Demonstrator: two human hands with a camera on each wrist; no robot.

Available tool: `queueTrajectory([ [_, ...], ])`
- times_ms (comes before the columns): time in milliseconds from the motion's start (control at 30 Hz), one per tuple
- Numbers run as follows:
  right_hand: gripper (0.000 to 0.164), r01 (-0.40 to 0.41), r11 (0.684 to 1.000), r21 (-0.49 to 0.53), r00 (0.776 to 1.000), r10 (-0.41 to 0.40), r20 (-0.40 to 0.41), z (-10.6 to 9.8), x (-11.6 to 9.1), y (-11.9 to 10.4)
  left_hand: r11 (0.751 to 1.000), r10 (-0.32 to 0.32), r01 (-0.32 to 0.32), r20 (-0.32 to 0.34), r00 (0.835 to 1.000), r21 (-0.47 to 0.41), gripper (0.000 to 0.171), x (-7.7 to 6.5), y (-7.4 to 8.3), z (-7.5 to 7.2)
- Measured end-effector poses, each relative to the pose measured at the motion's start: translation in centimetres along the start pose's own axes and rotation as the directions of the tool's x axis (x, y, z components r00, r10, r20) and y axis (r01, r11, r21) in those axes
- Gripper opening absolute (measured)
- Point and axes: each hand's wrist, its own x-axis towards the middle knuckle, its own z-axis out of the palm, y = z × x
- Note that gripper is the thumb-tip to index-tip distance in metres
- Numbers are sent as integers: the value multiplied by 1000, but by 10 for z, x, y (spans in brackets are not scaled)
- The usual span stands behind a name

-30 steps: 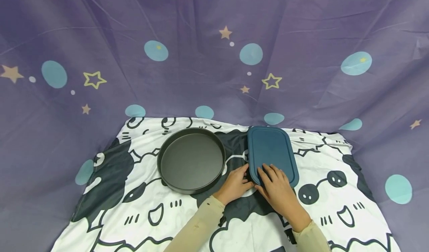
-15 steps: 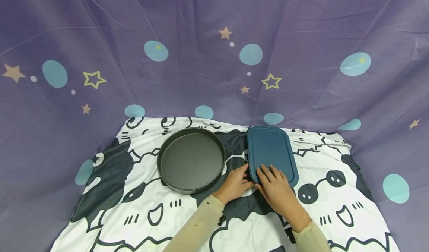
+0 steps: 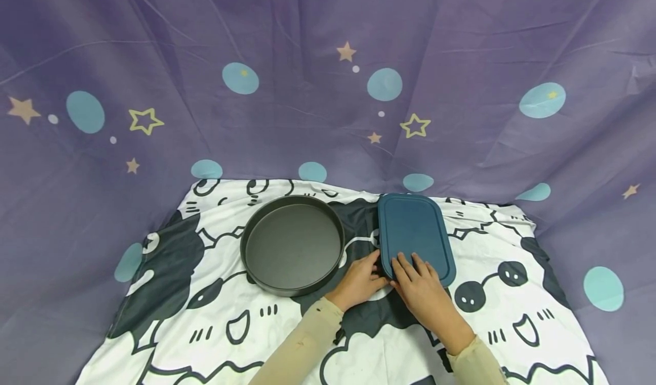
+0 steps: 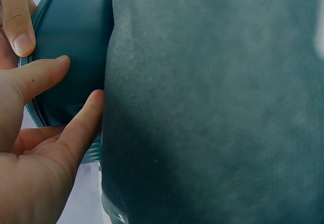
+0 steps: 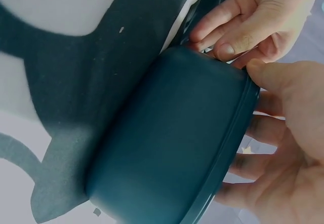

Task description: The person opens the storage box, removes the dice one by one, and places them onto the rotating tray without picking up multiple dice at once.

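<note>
A dark blue lidded food container (image 5: 162,133) stands on the patterned cloth, its rounded rectangular lid (image 3: 414,225) on top. My left hand (image 3: 357,282) holds its near left corner, a digit against the side wall (image 4: 73,31) in the left wrist view. The right hand (image 3: 426,297) lays its fingers over the lid's near end. In the right wrist view, the right thumb (image 5: 263,72) presses on the lid's rim at the corner, close beside the left hand's fingers. The container's inside is hidden by the lid.
A round dark grey baking pan (image 3: 293,247) sits left of the container, close to my left hand. Black-and-white cartoon cloth (image 3: 220,316) covers the table. Behind and on both sides hangs a purple curtain (image 3: 307,117) with stars and blue spots.
The right fingers have slid back slightly toward the lid's near edge. The left hand, container and pan stay where they were.
</note>
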Motion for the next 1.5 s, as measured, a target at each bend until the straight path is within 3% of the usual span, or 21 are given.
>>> queueTrajectory([
  [233, 55, 42, 998, -37, 999, -43, -19, 2, -1, 2, 1000, -15, 15, 6, 1000, -5, 69, 1, 1, -1],
  [433, 47, 82, 995, -58, 994, -86, -68, 1, -1, 4, 1000, 4, -4, 1, 1000, 14, 69, 2, 2, -2],
  [700, 57, 70, 997, -45, 987, -75, -143, -5, 1, 6, 1000, 19, -19, -13, 1000, -8, 69, 4, 3, 0],
  [867, 55, 34, 998, 49, 975, -22, -223, -18, 1, 10, 998, 25, -26, -14, 1000, -60, 68, 4, 2, 0],
  [1000, 52, -19, 981, 193, 962, 71, -263, -31, -1, 18, 991, 47, -49, -19, 999, -122, 66, 5, -1, 1],
  [1133, 42, -88, 938, 335, 924, 203, -324, -41, -5, 26, 990, 49, -50, -16, 999, -135, 65, 4, -2, 2],
  [1267, 46, -172, 875, 452, 873, 348, -343, -49, -10, 32, 993, 13, -14, -4, 1000, -120, 67, 2, -1, 0],
  [1400, 41, -250, 790, 560, 804, 491, -335, -53, -16, 39, 993, -10, 10, 0, 1000, -119, 69, 2, 0, 0],
  [1500, 36, -259, 719, 645, 746, 573, -339, -55, -21, 46, 993, -17, 17, -3, 1000, -120, 69, 2, 0, 0],
])
